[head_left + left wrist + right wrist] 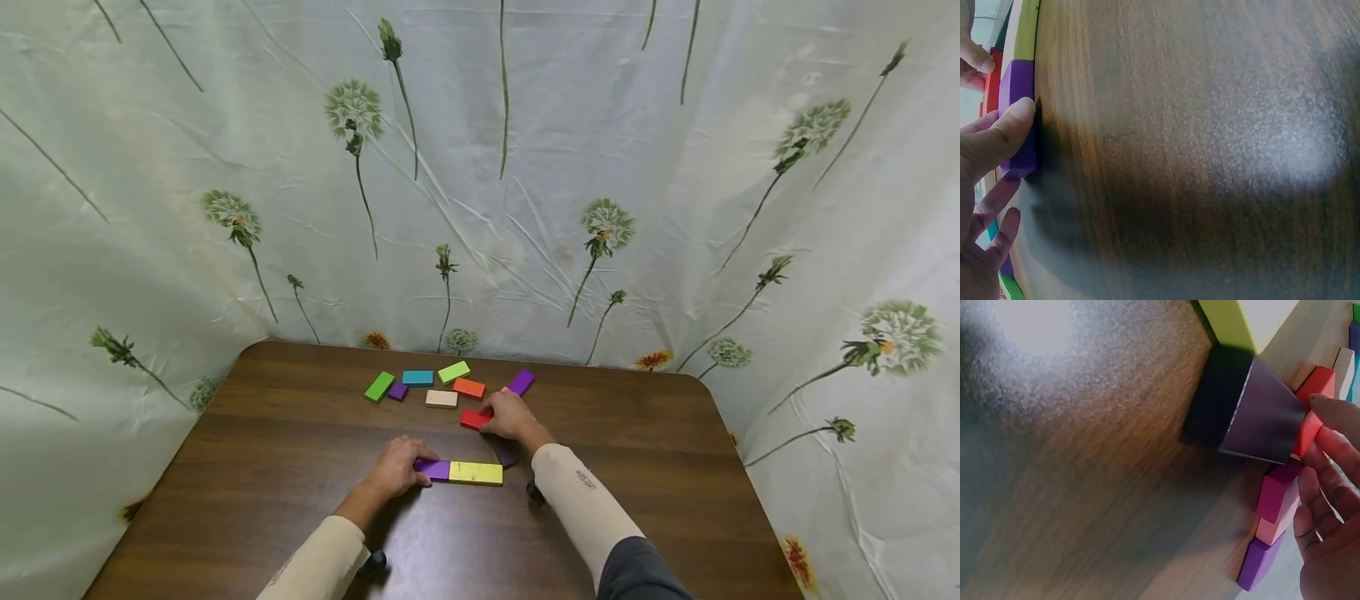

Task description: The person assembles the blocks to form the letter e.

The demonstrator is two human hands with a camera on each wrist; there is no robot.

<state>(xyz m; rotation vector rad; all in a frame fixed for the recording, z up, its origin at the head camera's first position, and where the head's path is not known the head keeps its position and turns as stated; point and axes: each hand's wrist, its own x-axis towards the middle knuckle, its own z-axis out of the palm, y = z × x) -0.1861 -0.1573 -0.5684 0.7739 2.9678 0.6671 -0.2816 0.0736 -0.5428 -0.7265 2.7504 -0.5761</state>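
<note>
My left hand (397, 468) pinches the left end of a purple block (434, 470) between thumb and fingers. A yellow block (477, 473) touches that block's right end. Just beyond, a dark block (506, 452) stands by the yellow block's far right corner. Farther back, my right hand (512, 416) pinches a red block (474, 419); in the right wrist view the thumb and a finger meet on the red block (1316, 394). Magenta (1277, 490) and pink blocks lie beside the curled fingers, partly hidden in the head view.
Toward the back of the brown table (300, 442) lie green (379, 387), small purple (398, 391), teal (417, 378), light green (453, 372), orange (469, 387) and cream (442, 399) blocks, with a purple block (521, 382) at right. A floral curtain (480, 208) hangs behind.
</note>
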